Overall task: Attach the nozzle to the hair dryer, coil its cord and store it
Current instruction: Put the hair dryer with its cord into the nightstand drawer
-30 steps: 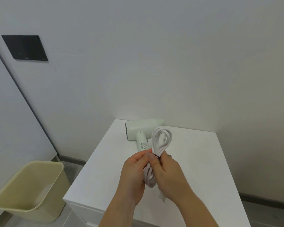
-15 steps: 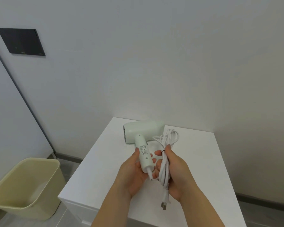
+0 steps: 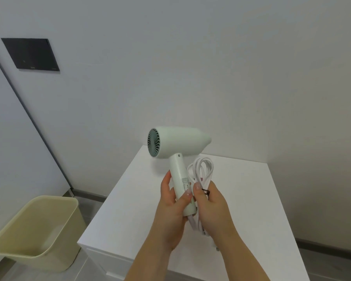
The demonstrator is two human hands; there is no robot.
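The left hand (image 3: 171,211) gripped the lower handle of the pale green hair dryer (image 3: 178,142), fingers curled behind it and the thumb laid across its front; the dryer stood upright in the air above the white worktop (image 3: 251,199), touching nothing but the hands. Its round intake grille (image 3: 154,143) faced left and toward the camera; the barrel pointed right and narrowed at its far end, though whether that taper was a separate nozzle could not be told. A small printed label (image 3: 185,182) ran down the handle just above the thumb; its lines of text and marks were too small and blurred to read, and no brand name could be made out. The right hand (image 3: 213,209) was curled round the white cord (image 3: 203,169), gathered into long loops just right of the handle; a thin dark tie (image 3: 206,192) crossed the bundle beside the thumb; the plug (image 3: 216,247) hung below the wrist. A beige bin (image 3: 34,232) stood on the floor to the left; a dark panel (image 3: 30,54) sat on the wall, its faint markings unreadable.
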